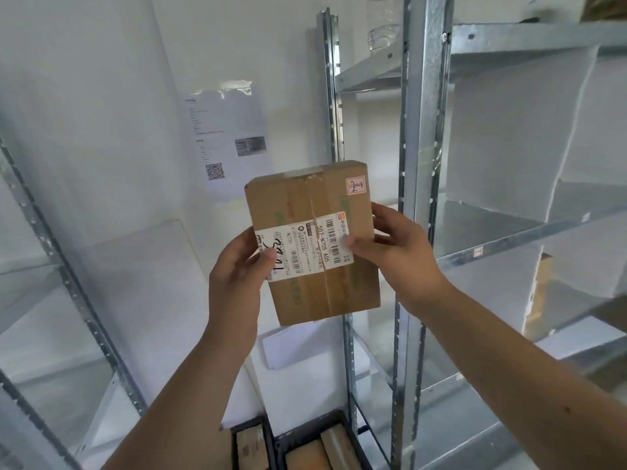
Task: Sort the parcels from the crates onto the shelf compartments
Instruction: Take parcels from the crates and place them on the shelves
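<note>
A brown cardboard parcel [312,242] is held up in front of me, face toward the camera. It has a white shipping label across its middle and a small red-bordered sticker marked "2-1" at its top right. My left hand [237,266] grips its left edge, thumb on the label. My right hand [393,245] grips its right edge, thumb on the label's barcode. Below, black crates [271,439] hold more brown parcels [339,442]. The metal shelf [509,239] stands to the right, its compartments split by white dividers.
A second metal rack [68,283] runs along the left. A printed sheet with a QR code [227,137] is taped to the white wall behind. A clear plastic bottle [383,25] stands on the top shelf level. White foam boards [305,351] lean low at centre.
</note>
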